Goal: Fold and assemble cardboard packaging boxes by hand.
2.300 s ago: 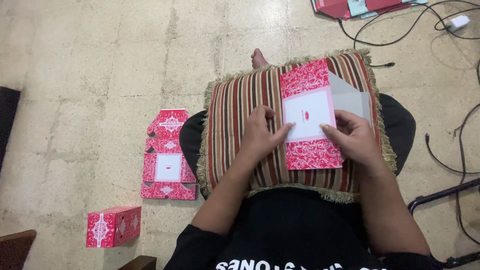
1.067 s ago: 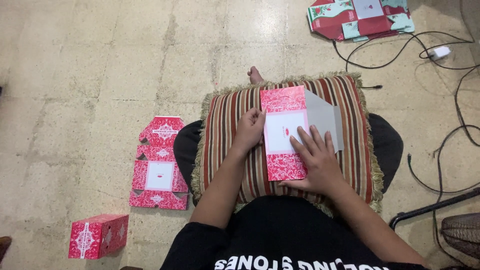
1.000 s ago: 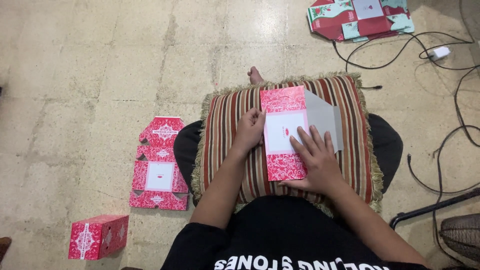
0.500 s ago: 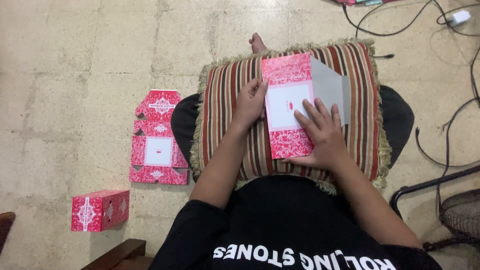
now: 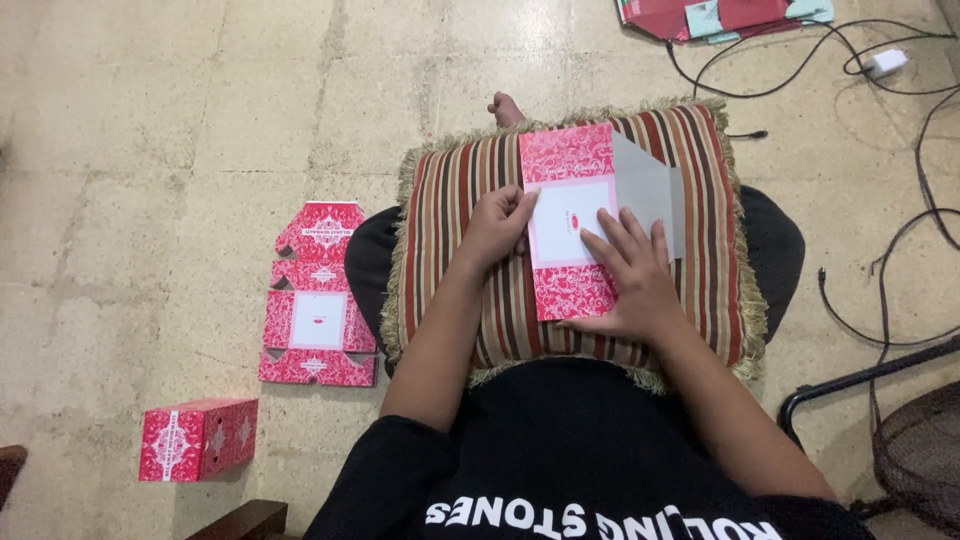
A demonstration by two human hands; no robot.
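Lower left of the frame: we see one assembled red box (image 5: 198,439) with a white patterned band, standing on the stone floor (image 5: 150,150). Just above and right of it, a flat unfolded red box blank (image 5: 316,297) lies on the floor, white square panel in its middle, well apart from the hands.

Centre: a striped cushion (image 5: 480,200) with fringe edge sits on the person's lap. On it lies the red-and-white carton blank (image 5: 570,225), partly folded, its grey inner flap (image 5: 648,190) sticking out to the right. A bare foot (image 5: 505,107) shows just past the cushion's top edge.

Left hand (image 5: 497,228): resting on the cushion at the blank's left edge, fingertips curled onto the edge of the white panel. Touching and steadying, fingers close together; we can't tell if anything is pinched under them.

Right hand (image 5: 628,275): laid flat on the blank's right side, fingers spread apart and pointing to the upper left, palm pressing down over the red lower part and the fold line next to the grey flap. Open, not gripping.

Upper right of the frame: a stack of more flat red blanks (image 5: 720,15) with pale green patches, partly cut off by the edge. Right side: black cables (image 5: 900,200) snake across the floor, with a small white plug (image 5: 885,63) at the top. Lower right corner: a dark metal frame (image 5: 860,380) and part of a mesh object (image 5: 920,455).
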